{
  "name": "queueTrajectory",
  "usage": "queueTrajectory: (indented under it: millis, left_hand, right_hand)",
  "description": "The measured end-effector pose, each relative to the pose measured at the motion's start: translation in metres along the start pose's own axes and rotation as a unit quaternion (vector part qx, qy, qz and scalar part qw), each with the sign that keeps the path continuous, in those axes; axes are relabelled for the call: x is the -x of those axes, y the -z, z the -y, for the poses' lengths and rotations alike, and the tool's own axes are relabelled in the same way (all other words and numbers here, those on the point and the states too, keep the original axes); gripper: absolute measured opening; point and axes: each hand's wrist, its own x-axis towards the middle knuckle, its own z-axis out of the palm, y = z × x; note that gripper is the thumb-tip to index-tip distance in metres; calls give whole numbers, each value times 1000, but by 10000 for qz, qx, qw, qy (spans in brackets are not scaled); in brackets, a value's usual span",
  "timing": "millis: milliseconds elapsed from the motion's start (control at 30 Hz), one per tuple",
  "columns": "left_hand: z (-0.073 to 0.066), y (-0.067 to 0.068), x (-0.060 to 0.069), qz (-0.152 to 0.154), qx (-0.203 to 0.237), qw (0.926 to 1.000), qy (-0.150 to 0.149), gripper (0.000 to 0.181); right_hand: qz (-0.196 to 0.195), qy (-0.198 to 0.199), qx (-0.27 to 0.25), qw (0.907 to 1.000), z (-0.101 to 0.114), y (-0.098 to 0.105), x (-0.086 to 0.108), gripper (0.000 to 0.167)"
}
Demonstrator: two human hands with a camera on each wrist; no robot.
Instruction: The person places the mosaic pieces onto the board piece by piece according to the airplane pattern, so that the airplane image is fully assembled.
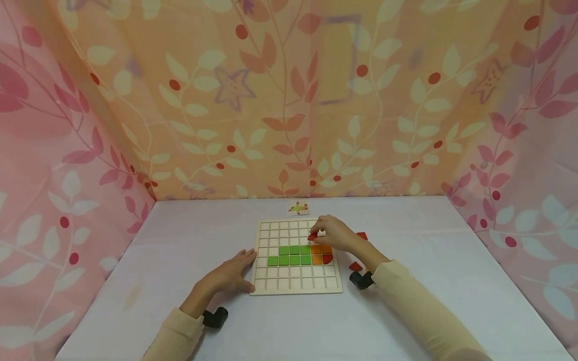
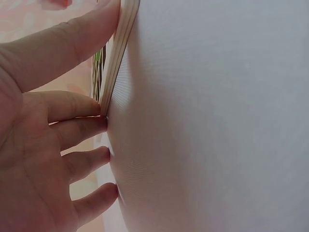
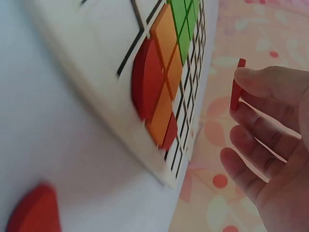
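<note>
A light wooden grid board (image 1: 295, 287) lies on the table, with green square tiles (image 1: 294, 249), orange tiles (image 1: 317, 259) and a red quarter-round tile (image 1: 327, 259) in its cells. Against the board's left edge rests my left hand (image 1: 230, 273), fingers spread; in the left wrist view the thumb (image 2: 72, 46) touches the board's side. Over the right part of the board, my right hand (image 1: 336, 233) pinches another red tile (image 3: 236, 87) between thumb and fingertips, held apart from the board. The right wrist view shows a second red tile (image 3: 171, 132) beside the orange ones.
Loose red tiles (image 1: 355, 266) lie on the white table right of the board, one farther back (image 1: 362, 235). A bit of orange (image 1: 368, 269) shows by the right wrist. Behind the board lies a small picture card (image 1: 298, 207). Patterned curtains (image 1: 289, 100) enclose the table's back and sides.
</note>
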Motion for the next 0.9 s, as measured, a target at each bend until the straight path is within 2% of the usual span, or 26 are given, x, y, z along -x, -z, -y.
queueTrajectory:
  millis: [600,900]
  left_hand:
    - [-1,-1,2,3,209,9997,87,93]
    - [0,-1,0,30,131,9999,43,93]
  right_hand:
    - [381,314,3,9988,31,-28,-36,15]
    - [387,696,96,9968,42,-41,-50,16]
